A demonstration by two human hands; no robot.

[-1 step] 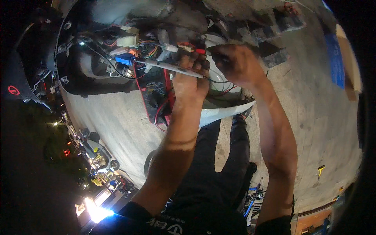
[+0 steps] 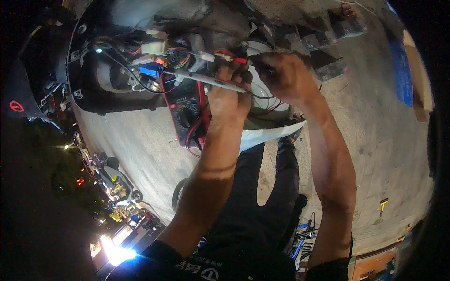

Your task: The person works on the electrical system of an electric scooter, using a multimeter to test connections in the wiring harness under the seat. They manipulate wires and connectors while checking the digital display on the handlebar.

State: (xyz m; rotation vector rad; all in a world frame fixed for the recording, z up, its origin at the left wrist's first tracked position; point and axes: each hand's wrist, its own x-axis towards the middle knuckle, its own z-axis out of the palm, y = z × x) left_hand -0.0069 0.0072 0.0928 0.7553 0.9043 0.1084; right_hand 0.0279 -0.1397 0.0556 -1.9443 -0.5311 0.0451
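My left hand [image 2: 229,91] is closed around a grey pen-shaped test probe [image 2: 206,79]. The probe's tip points left, toward a blue connector [image 2: 151,70] among bundled wires. A small red connector [image 2: 240,60] shows just beyond my left fingertips. Close by on the right, my right hand [image 2: 286,77] is closed with fingers bent inward in shadow; what it grips, if anything, cannot be made out. A red and black multimeter [image 2: 184,114] stands tilted behind my left wrist, with leads running from it. White connector plugs [image 2: 153,48] and coloured wires crowd the opened vehicle body beyond the hands.
A pale curved body panel [image 2: 269,133] lies between my arms and my legs. Dark blocks [image 2: 328,68] rest on the paved floor at the far right, with a blue and tan board [image 2: 403,75] beyond. A yellow-headed tool [image 2: 384,204] lies on the right. Parked scooters [image 2: 115,178] stand at left.
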